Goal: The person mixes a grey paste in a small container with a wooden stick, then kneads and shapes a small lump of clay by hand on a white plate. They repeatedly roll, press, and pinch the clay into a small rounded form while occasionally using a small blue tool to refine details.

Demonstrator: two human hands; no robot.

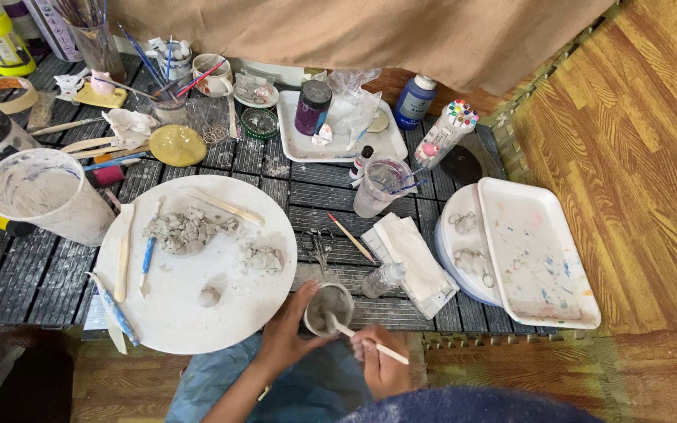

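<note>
My left hand (287, 333) is wrapped around a small clay-smeared cup (328, 307) at the near edge of the dark slatted table. My right hand (381, 359) grips a thin wooden-handled tool (370, 341) whose tip rests inside the cup. To the left lies a round white board (197, 301) with lumps of grey clay (186, 229), a small clay ball (210, 296) and several modelling tools on it.
A big white bucket (45, 194) stands at left. Scissors (320, 245), a pencil, a small plastic bottle (384, 279) and folded cloth (410, 258) lie near the cup. White trays (538, 258), paint jars, brushes and markers (448, 129) crowd the back and right.
</note>
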